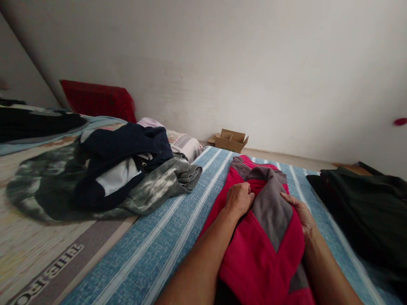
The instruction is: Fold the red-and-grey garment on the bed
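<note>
A red and grey fleece jacket (270, 216) lies partly folded on the blue striped bedding, its grey collar part toward the wall. My left hand (239, 198) is closed on the fabric near the collar, its fingers curled. At the jacket's right side, my right hand (299, 212) grips the edge with a digit resting on the grey cloth. Its other fingers are mostly hidden by the fabric.
Rumpled camouflage trousers (165, 182) and a navy garment (127, 148) lie in a heap at left. Dark folded clothes (359, 212) sit at right. Beyond the blue striped bedding (178, 220) stands an open cardboard box (230, 140) near the wall.
</note>
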The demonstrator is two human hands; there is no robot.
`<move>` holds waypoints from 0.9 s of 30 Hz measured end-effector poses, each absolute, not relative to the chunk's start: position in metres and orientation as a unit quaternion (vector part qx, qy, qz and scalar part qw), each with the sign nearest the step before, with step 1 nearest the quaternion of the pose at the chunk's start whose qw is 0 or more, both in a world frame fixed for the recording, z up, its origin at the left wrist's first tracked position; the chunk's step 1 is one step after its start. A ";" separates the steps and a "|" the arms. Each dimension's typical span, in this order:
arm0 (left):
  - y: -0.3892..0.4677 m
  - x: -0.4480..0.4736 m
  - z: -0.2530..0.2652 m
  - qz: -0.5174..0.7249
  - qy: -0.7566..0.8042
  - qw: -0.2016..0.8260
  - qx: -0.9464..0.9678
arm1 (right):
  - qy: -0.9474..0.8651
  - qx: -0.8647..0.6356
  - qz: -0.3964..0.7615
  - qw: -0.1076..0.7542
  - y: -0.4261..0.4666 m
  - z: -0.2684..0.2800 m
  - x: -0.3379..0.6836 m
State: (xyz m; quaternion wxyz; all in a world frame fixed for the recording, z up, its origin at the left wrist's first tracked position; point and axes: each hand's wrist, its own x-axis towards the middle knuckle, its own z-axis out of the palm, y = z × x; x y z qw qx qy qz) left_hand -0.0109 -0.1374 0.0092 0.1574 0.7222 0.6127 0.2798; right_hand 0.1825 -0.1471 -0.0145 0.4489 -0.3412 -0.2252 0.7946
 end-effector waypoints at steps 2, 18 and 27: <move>-0.135 -0.009 0.006 0.287 0.608 0.172 0.720 | -0.212 -0.351 0.793 0.450 -0.147 -0.013 0.181; -0.138 -0.002 -0.006 0.284 0.570 0.209 0.742 | -0.310 -0.384 0.732 0.469 -0.149 -0.013 0.180; -0.134 -0.006 -0.003 0.308 0.582 0.269 0.703 | -0.220 -0.402 0.747 0.482 -0.154 -0.005 0.160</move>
